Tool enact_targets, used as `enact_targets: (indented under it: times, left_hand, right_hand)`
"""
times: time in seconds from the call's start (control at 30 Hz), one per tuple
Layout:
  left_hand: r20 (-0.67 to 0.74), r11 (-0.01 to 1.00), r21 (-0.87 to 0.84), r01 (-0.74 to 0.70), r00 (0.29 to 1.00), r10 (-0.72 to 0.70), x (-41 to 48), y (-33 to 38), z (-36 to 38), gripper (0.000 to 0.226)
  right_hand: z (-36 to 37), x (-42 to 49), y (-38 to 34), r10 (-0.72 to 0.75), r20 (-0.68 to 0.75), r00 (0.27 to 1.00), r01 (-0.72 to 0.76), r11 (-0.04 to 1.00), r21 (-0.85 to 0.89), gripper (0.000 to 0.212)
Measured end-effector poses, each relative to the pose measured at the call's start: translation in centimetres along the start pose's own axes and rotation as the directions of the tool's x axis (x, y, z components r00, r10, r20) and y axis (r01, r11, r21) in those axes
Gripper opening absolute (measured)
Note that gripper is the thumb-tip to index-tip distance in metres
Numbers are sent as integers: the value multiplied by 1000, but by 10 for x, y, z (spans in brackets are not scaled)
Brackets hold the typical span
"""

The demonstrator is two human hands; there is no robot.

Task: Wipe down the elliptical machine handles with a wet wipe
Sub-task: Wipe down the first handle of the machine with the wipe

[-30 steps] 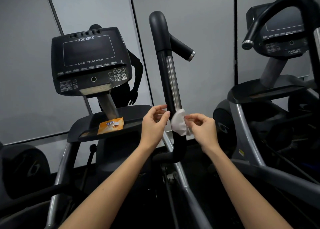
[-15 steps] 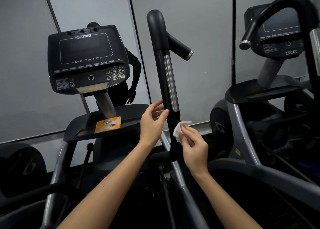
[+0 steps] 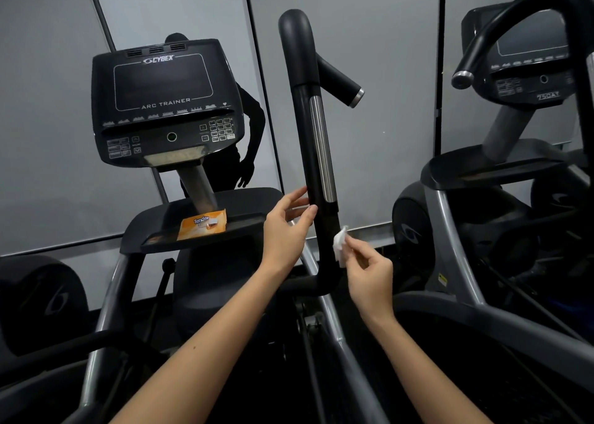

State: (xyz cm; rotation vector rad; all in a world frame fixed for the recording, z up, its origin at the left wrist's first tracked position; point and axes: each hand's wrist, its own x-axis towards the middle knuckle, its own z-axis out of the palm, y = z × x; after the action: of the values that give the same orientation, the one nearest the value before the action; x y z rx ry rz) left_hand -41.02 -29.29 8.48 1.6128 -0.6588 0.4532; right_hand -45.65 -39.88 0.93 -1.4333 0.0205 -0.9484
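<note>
A tall black handle (image 3: pixel 305 124) with a silver strip rises in the middle of the head view and bends at its foot. My right hand (image 3: pixel 369 272) pinches a small crumpled white wet wipe (image 3: pixel 340 243) against the handle's lower right side. My left hand (image 3: pixel 284 230) has relaxed fingers, its fingertips touching the handle's left side just below the silver strip.
The black Cybex console (image 3: pixel 164 102) stands to the left, with an orange wipe packet (image 3: pixel 202 227) on the shelf (image 3: pixel 244 205) below it. A second machine (image 3: pixel 514 166) with a curved black handle stands at the right. Grey wall panels lie behind.
My right hand has let the wipe bunch up and slid it down the handle's right side. My left hand let go of the wipe and now touches the handle.
</note>
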Motion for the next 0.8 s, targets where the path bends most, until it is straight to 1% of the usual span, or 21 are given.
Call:
enact_targets:
  times: [0.1,0.17,0.27,0.37,0.47,0.53,0.6,0.7,0.8]
  left_hand:
    - [-7,1000,-2,7,1000,-7,0,-1,0,36]
    - [-7,1000,2,15,1000,-15,0,-1,0,36]
    - [2,1000,5,17,1000,-17,0,-3,-1,36]
    - [15,1000,13,27,1000,-27,-1,-4,-2,37]
    - [17,999,11,41,999,-42,0,-5,-3,36]
    - [12,999,2,47,999,-47,1,-6,-3,34]
    - [-4,998,-20,56,998,-56,3,-6,-1,30]
    - [-33,994,-69,80,996,-82,7,-4,3,27]
    - [-44,991,-103,89,995,-94,11,-4,4,28]
  right_hand:
    - [10,-5,-6,-80,-54,995,79,997,-22,29]
    - [18,2,-14,-36,-73,997,38,999,26,31]
    - [21,14,-21,94,-59,994,-86,987,135,29]
    - [15,22,-19,134,-19,991,-131,985,108,19]
    - [5,23,-18,124,-38,992,-120,989,87,16]
    - [4,22,-21,84,-89,992,-74,991,108,19]
    - [11,22,-31,30,-107,994,-17,993,120,24]
    - [27,28,-48,-97,-49,994,99,994,35,31]
    - [40,50,-62,-208,-47,977,205,977,-67,32]
